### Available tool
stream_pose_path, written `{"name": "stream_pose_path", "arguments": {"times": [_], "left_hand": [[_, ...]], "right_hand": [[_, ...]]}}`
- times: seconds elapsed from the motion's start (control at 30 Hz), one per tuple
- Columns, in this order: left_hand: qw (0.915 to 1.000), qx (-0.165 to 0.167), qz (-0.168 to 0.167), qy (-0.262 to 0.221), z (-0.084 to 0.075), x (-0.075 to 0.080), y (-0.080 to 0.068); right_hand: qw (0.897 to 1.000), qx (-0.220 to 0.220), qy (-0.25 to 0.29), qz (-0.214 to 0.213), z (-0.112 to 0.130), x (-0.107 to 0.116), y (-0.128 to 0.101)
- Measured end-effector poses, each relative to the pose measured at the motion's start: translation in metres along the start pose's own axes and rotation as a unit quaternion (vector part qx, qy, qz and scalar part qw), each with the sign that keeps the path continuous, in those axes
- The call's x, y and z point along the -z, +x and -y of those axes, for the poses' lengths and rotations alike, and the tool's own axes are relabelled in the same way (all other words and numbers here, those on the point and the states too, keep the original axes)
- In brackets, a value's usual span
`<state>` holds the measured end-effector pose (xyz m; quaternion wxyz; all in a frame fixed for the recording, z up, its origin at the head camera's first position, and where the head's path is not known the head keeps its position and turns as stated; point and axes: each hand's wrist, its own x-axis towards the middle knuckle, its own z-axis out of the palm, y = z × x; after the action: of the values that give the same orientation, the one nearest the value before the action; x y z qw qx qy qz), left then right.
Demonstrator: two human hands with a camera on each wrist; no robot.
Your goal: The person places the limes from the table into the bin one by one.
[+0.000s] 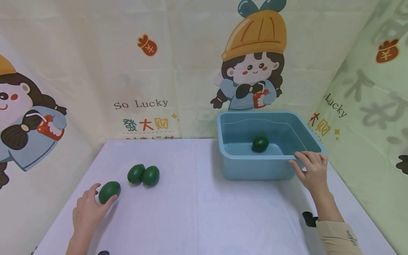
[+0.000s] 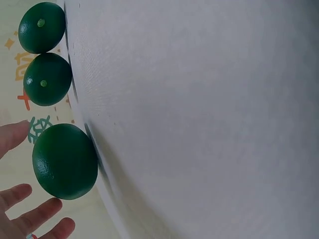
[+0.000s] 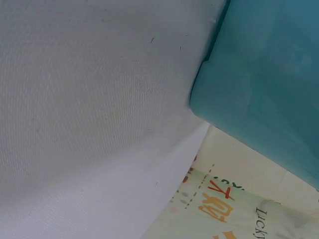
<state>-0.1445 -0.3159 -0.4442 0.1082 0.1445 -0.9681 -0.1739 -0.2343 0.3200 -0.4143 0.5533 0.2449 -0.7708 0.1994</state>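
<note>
At the left of the table, my left hand (image 1: 87,209) is spread around a green lime (image 1: 109,192), thumb on one side and fingers on the other. In the left wrist view this lime (image 2: 65,162) lies on the cloth, with a gap between it and the thumb; one fingertip is very close to its lower edge. My right hand (image 1: 312,170) grips the front right rim of a blue plastic bin (image 1: 255,168), thumb outside. Inside the bin lies one lime (image 1: 260,144). The right wrist view shows the bin's side (image 3: 269,89), but not the hand.
Two more limes, a left one (image 1: 136,174) and a right one (image 1: 151,176), sit side by side beyond the left hand. A white cloth (image 1: 191,212) covers the table. Printed curtains (image 1: 191,71) stand behind and at both sides; the bin is near the back one.
</note>
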Motion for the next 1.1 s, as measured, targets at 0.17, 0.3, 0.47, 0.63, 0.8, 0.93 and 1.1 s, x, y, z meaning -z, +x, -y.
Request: {"name": "stream_pose_path", "arguments": {"times": [0.17,0.3,0.47,0.63,0.8,0.93,1.1], "left_hand": [[1.0000,0.005,0.004,-0.004,0.003,-0.003,0.001],[0.9999,0.009,0.013,-0.004,0.004,-0.005,0.001],[0.9991,0.027,0.031,-0.007,0.005,-0.006,0.001],[0.9974,0.050,0.052,-0.009,0.006,-0.007,0.004],[0.9967,0.051,0.062,-0.009,0.008,-0.011,0.005],[0.9972,0.044,0.059,-0.013,0.008,-0.012,0.005],[0.9974,0.041,0.058,-0.014,0.009,-0.014,0.006]], "right_hand": [[1.000,0.000,0.000,0.001,-0.001,0.000,-0.002],[1.000,0.000,-0.003,0.002,-0.003,0.000,-0.004],[1.000,0.001,-0.005,0.002,-0.005,-0.001,-0.006],[1.000,0.003,-0.004,0.004,-0.007,-0.001,-0.008],[1.000,0.006,-0.005,0.005,-0.008,-0.001,-0.008],[1.000,0.005,-0.004,0.005,-0.008,-0.001,-0.009],[1.000,0.008,-0.002,0.002,-0.008,-0.002,-0.009]]}}
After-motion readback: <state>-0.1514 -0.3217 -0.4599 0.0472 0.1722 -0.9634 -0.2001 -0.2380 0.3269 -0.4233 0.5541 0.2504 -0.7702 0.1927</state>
